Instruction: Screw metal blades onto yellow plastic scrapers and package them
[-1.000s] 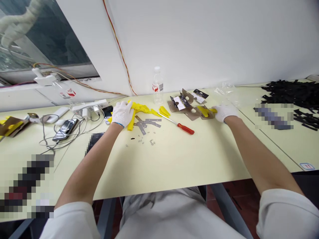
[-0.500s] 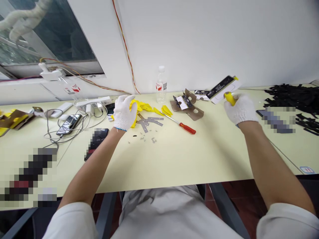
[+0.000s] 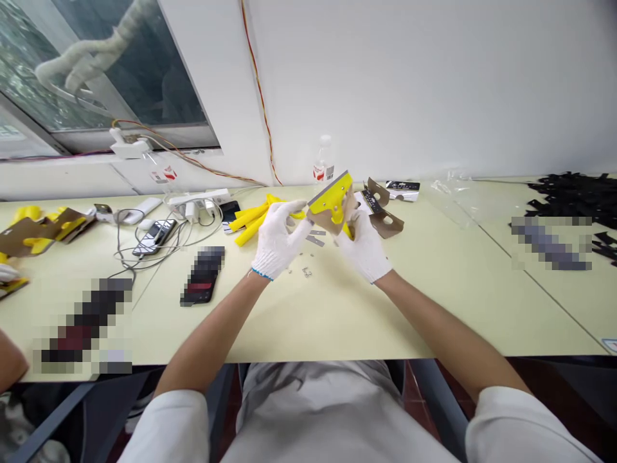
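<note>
A yellow scraper (image 3: 332,198) with a grey blade edge is held up over the table, its blade slanting up to the right. Brown cardboard (image 3: 325,220) shows around and below its yellow head. My right hand (image 3: 364,251), in a white glove, closes around the scraper at its handle side. At the left end of the blade, the thumb and fingers of my gloved left hand (image 3: 279,239) pinch the scraper's corner. Behind my left hand lie yellow handles (image 3: 248,222). Grey metal blades (image 3: 315,239) and small screws (image 3: 307,272) rest below the scraper.
Folded cardboard sleeves (image 3: 389,224) and a clear bottle (image 3: 324,157) stand near the wall. Clear plastic bags (image 3: 453,196) and a heap of black parts (image 3: 573,199) lie to the right. Phones, cables and a power strip (image 3: 202,198) occupy the left. Another person's arm (image 3: 10,360) shows at far left.
My right hand has brought the scraper from the right to the middle, turning it so its yellow face shows. My left hand has moved right and taken its corner. Another person's arm has appeared.
</note>
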### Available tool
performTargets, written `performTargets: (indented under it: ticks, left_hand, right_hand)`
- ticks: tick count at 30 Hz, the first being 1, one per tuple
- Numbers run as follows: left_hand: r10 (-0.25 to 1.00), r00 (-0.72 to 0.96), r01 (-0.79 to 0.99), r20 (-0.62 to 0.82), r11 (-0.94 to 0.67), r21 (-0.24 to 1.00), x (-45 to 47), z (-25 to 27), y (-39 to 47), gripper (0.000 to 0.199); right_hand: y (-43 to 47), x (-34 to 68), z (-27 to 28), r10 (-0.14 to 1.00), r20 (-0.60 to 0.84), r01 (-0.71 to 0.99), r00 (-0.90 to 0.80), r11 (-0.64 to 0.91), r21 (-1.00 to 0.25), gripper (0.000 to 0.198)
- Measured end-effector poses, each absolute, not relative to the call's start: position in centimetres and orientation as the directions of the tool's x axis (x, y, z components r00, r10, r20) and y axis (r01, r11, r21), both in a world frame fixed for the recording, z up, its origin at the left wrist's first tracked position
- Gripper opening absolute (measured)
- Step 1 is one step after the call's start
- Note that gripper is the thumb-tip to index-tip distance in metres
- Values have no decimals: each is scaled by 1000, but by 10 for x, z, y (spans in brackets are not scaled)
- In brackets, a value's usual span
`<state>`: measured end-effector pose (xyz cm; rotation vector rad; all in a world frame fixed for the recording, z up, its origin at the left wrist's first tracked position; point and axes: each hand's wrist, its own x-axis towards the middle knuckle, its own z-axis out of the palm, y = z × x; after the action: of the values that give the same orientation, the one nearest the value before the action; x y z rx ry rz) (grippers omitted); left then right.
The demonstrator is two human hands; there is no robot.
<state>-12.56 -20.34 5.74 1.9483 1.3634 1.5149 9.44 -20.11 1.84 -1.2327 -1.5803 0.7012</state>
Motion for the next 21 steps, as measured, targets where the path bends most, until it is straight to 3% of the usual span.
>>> performTargets:
  ticks: [4,9,13,17,21]
  left_hand:
    - [812,-209,376,544,-447,812,-138,57,-203,37]
    - [944,-97,382,315,-257,888,-143,68,-209,44]
    - [985,10,249,173,-170,954,-148,71,-209,41]
    - [973,204,138,111,-141,980,-155,69,-209,45]
    - [984,123,194,133,-155,969,-155,65,-213,40]
  right_hand:
    - [-203,82,19,936,352,420,21,311,-853,42]
    - [-207,75,18,941,339,520,24,278,-808,38]
    - [-209,72,19,944,330,530,-11,285,-798,33]
    - [-211,71,22,943,332,549,-34,295,-782,33]
    - [-218,72,23,941,322,569,-100,320,-758,32]
